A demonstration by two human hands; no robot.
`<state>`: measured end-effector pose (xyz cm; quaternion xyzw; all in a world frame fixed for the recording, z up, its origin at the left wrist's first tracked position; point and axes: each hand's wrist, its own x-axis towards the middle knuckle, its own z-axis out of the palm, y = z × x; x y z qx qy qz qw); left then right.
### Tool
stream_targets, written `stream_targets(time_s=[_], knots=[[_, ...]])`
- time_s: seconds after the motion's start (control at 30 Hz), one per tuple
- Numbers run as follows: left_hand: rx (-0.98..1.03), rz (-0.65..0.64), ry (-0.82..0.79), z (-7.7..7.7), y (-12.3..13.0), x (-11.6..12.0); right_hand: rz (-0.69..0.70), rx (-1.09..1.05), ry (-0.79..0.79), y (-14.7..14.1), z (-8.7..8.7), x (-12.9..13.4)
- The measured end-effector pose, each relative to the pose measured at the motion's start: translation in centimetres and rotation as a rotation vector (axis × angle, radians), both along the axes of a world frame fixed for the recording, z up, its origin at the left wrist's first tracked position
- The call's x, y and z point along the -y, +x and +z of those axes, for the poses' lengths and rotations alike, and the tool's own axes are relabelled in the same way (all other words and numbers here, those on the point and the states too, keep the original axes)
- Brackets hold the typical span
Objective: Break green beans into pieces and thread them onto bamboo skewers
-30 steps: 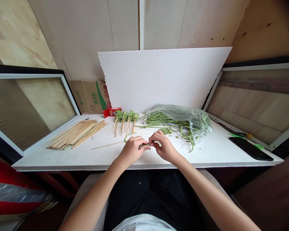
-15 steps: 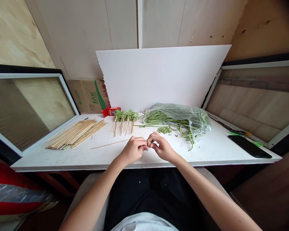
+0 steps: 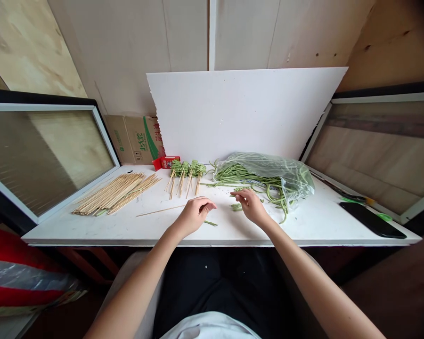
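Drew left hand and right hand apart since the earlier head view. Has both half-curled; cannot tell of anything held. Has long-bean piece on table at left hand's four o'clock, bean bits at right hand's nine.

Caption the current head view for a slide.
Left hand and right hand apart over a white table, skewers piled at left, bagged green beans beyond.

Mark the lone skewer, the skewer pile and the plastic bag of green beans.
Lone skewer (image 3: 160,211): head view, midway along its visible shaft.
Skewer pile (image 3: 115,193): head view, middle of the heap.
Plastic bag (image 3: 268,164): head view, its clear film, near the middle.
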<state>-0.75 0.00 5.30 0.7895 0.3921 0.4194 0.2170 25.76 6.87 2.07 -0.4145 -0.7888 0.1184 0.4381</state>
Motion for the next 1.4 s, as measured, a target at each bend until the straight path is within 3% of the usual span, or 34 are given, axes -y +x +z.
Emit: stream_targets(time_s=[0.17,0.33,0.53,0.73,1.0,1.13,1.3,1.4], knots=[[-0.042,0.039,-0.001,-0.4,-0.1,-0.1,-0.103,0.13,-0.018,1.7,-2.7,-2.0],[-0.103,0.043,-0.023,-0.7,-0.1,0.1,-0.088,0.231,0.003,1.9,-3.7,-2.2],[-0.111,-0.029,-0.004,-0.9,-0.1,0.1,-0.076,0.322,0.018,2.1,-4.3,-2.6],[-0.006,0.001,-0.07,-1.0,0.2,-0.2,-0.119,0.424,0.03,2.3,-4.0,-2.1],[0.147,-0.036,-0.147,-1.0,0.3,0.0,-0.086,0.389,0.048,2.3,-4.2,-2.0],[0.152,-0.018,-0.127,-0.8,0.3,0.1,-0.023,0.241,0.04,1.5,-2.2,-1.0],[0.121,-0.012,-0.09,-0.4,0.7,0.5,0.388,-0.037,-0.245,-1.2,2.9,2.8],[0.13,-0.045,-0.065,-0.1,1.1,0.9,0.385,-0.044,-0.171,-2.6,4.4,4.8]])
